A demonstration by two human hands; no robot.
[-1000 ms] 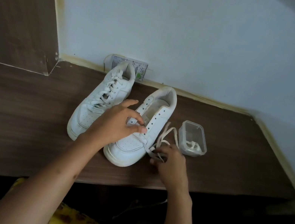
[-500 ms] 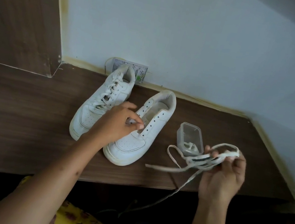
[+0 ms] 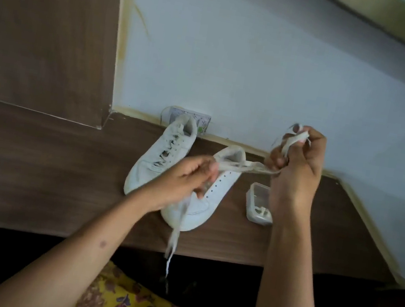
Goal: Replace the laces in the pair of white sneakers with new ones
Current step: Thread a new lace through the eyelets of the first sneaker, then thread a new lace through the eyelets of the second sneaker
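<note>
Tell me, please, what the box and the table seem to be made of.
Box: probably clear plastic, since the table shows through its walls. Table: dark wood or wood-look laminate, matte, with a streaked grain; which one cannot be told.

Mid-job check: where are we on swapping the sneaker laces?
Done: the right sneaker shows bare eyelets, lace out. In hand: the left hand and right hand both grip a loose lace, one end dangling past the table edge. Left: the left sneaker is still laced; whitish pieces lie in the clear container, and neither shoe looks relaced.
</note>
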